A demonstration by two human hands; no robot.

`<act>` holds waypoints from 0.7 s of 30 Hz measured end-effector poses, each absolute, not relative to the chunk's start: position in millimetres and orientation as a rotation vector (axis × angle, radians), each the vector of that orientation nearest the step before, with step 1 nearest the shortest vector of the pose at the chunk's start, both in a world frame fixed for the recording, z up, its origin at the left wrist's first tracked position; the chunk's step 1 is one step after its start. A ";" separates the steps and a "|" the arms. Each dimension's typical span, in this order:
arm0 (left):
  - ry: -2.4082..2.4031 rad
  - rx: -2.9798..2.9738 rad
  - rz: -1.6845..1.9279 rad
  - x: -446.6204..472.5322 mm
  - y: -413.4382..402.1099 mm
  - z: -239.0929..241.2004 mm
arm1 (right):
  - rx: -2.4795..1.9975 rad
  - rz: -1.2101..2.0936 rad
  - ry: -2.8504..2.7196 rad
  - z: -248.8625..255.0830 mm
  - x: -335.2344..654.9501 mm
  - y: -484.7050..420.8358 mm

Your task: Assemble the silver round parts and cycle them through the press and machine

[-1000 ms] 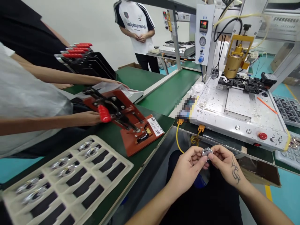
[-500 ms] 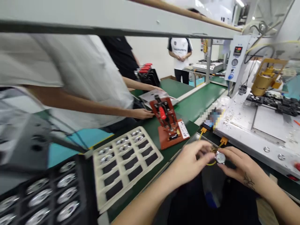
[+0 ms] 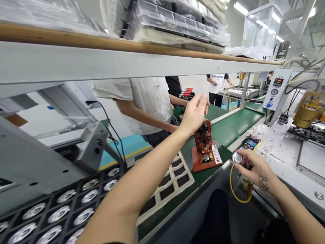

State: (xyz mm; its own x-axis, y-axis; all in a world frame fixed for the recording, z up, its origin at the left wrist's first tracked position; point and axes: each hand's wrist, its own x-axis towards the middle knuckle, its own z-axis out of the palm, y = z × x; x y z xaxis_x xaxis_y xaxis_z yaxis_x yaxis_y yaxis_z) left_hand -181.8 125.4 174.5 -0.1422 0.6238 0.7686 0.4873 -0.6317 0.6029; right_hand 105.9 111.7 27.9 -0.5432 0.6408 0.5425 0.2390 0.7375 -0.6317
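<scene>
In my right hand (image 3: pixel 250 166), between thumb and fingers, is a small round silver watch case (image 3: pixel 237 157), its flat face turned up. My left hand (image 3: pixel 196 113) is raised at the top of a red-brown toggle clamp fixture (image 3: pixel 207 166), fingers curled around its handle. That red handle is hidden by the hand. A small round metal part (image 3: pixel 206 157) sits in the fixture's nest, below the clamp. My left forearm covers much of a cream tray (image 3: pixel 189 179) with dark compartments.
A black tray (image 3: pixel 73 203) of round silver parts lies at left. A phone (image 3: pixel 247 144) and yellow cable (image 3: pixel 232 188) are beside my right hand. A press (image 3: pixel 308 112) stands right. A shelf beam (image 3: pixel 152 64) crosses above. A co-worker (image 3: pixel 149 105) stands across the green bench.
My left hand has left the watch case and moved up and forward to the clamp's handle. My right hand keeps the case alone. The camera view has tilted up and turned left.
</scene>
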 end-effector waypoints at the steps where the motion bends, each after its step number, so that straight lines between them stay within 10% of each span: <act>1: 1.266 1.851 1.903 -192.5 133.3 180.9 | -0.650 0.665 -2.141 25.3 96.0 119.2; 11: 1.818 1.622 0.925 -245.7 70.1 30.0 | -0.586 0.820 -2.226 -38.6 34.9 167.7; 21: 1.857 1.681 0.861 -210.4 95.7 -26.2 | -0.604 0.857 -2.358 -69.1 -8.5 203.7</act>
State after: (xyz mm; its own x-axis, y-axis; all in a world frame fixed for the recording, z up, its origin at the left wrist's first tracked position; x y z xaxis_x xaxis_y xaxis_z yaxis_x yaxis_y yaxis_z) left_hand -210.4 95.7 -26.2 -0.1232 0.9908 0.0559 0.6828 0.0438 0.7293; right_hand -8.5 203.7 -69.1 -0.7455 0.5715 0.3430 0.2178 0.6953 -0.6850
